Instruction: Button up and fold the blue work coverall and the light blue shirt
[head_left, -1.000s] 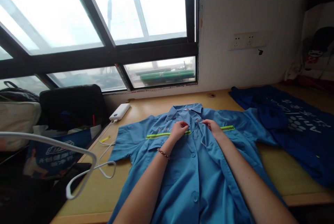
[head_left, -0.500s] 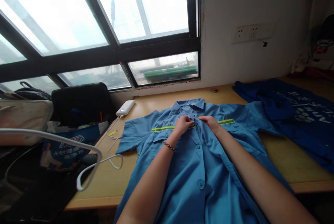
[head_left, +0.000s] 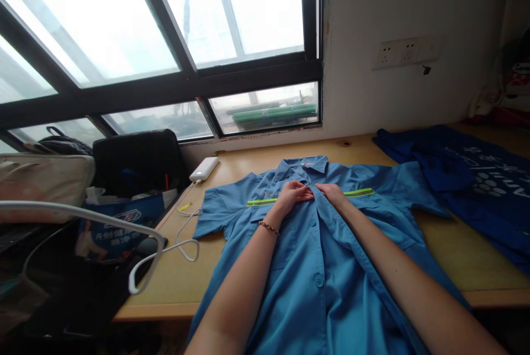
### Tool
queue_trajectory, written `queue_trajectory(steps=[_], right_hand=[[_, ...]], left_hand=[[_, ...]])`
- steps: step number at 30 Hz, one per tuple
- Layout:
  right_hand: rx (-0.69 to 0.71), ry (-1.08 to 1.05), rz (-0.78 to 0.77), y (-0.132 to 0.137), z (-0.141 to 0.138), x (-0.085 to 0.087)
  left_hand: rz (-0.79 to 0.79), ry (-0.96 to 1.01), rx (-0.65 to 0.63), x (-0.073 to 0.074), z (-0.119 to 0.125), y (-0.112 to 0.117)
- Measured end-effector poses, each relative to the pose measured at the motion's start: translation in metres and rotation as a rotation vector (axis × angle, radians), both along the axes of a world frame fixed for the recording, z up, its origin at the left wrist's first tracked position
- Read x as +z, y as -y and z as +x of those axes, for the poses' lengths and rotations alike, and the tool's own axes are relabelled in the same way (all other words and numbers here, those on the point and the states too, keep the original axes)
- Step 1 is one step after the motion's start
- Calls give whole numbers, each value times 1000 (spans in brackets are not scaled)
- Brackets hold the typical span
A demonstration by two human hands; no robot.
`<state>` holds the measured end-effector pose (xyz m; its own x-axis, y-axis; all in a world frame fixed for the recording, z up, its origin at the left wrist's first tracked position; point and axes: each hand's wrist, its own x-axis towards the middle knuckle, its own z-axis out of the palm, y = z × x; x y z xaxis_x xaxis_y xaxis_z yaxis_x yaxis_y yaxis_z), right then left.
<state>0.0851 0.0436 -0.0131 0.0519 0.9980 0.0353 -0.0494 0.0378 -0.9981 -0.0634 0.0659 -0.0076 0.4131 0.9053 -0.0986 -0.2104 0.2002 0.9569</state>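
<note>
A blue short-sleeved work shirt [head_left: 298,266] with yellow-green reflective strips lies spread face up, its collar toward the window. My left hand [head_left: 293,196] is closed at the front opening just below the collar, fingers pinching the shirt's edge. Close beside it, my right hand [head_left: 330,194] grips the edge of the other front panel, which is partly lifted. The fingertips of both hands nearly meet, and what lies between them is too small to make out. Lower down the front, a button [head_left: 318,281] shows on the left panel.
The shirt rests on a wooden table [head_left: 161,294]. A white power bank [head_left: 204,169] with a white cable [head_left: 182,250] is at the left. A darker blue garment [head_left: 467,178] lies at the right. Left of the table are a black chair [head_left: 138,159] and a blue bag [head_left: 120,233].
My hands have drawn closer together at the shirt's opening, and the right panel's edge now reaches over toward my left fingers. The view has shifted slightly.
</note>
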Motion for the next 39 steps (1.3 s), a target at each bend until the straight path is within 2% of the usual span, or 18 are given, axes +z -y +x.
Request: queue_trajectory(steps=[3,8,14,25,27,32,35,39], right_hand=[[-29,17,-3,0,0,-1],[-128,131,127,4,-1,1],[-160,69,58,5,-4,-1],[-148,147,95,-2,-5,-12],[-140,217,105,-3,-5,-12],[-181,483,200,3,-9,-7],[-211,570,256,8,-13,-4],[-221,595,289,12,-17,-3]], left_hand=[[51,-1,45,0,2,1],[92,-10,58,3,3,4],[109,-45,6,5,4,6],[198,-130,17,3,6,8],[217,-174,55,0,8,7],[233,-314,268,-10,18,2],[149,-279,350,-10,21,1],[42,-164,391,-6,20,4]])
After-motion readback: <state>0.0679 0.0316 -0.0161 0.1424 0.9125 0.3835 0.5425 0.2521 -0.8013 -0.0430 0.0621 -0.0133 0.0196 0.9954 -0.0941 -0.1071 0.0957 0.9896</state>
